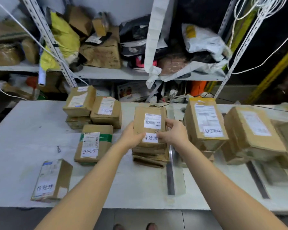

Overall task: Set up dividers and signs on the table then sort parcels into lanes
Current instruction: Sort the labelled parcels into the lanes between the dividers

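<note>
Both hands grip one flat brown parcel [149, 125] at the top of a stack of similar parcels [150, 155] in the middle of the white bench [23, 138]. The left hand [131, 136] clasps its near left edge, thumb on top beside a white sign label with Chinese characters; the right hand [175, 131] closes on the right edge, fingers [169, 122] curled along the side. Whether the parcel rests on the stack or is lifted just clear cannot be told.

A clear divider strip [172, 171] runs from the near bench edge toward the back, just right of the stack. Right of it stands a tilted box [204, 120] with a sign label, and further right a larger box [253, 130]; a second dark strip [258, 180] lies on the bench below them.

To the left, a green-taped parcel [94, 143] lies near three boxes [93, 108] grouped at the back. A lone parcel [52, 180] sits near the front left edge. Cluttered shelves [106, 73] stand behind the bench.
</note>
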A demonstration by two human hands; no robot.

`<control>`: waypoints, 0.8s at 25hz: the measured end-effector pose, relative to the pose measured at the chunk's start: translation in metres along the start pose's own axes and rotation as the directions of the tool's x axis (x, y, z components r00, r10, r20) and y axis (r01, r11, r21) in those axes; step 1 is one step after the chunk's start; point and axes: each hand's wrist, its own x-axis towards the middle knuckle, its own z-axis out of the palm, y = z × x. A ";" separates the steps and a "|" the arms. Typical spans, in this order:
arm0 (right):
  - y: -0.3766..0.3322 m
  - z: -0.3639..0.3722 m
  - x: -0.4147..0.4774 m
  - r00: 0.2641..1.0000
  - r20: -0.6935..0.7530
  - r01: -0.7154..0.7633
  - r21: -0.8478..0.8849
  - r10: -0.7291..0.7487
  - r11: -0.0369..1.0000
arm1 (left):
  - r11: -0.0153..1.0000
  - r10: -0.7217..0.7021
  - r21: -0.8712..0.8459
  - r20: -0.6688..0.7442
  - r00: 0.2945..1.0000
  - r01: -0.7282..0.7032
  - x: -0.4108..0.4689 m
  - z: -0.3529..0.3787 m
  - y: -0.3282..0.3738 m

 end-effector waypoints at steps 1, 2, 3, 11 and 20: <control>0.009 0.001 0.000 1.000 0.014 -0.005 -0.027 0.006 1.000 | 1.000 -0.008 0.011 0.010 1.000 0.008 0.000 0.008 -0.003; 0.015 0.002 -0.001 1.000 0.024 -0.006 -0.075 0.008 0.997 | 1.000 -0.006 0.023 0.015 1.000 0.006 -0.002 0.013 -0.006; 0.019 0.002 -0.003 1.000 0.023 0.006 -0.125 -0.003 0.992 | 0.999 -0.003 0.043 0.014 1.000 0.003 -0.002 0.016 -0.009; -0.005 0.016 0.009 0.986 0.049 0.162 -0.496 -0.159 0.853 | 0.902 -0.059 0.426 -0.029 0.998 0.066 -0.014 -0.033 -0.017; -0.103 0.123 0.055 0.885 0.279 0.461 -0.633 -0.372 0.622 | 0.622 0.076 0.755 -0.324 0.943 0.208 0.013 -0.206 -0.054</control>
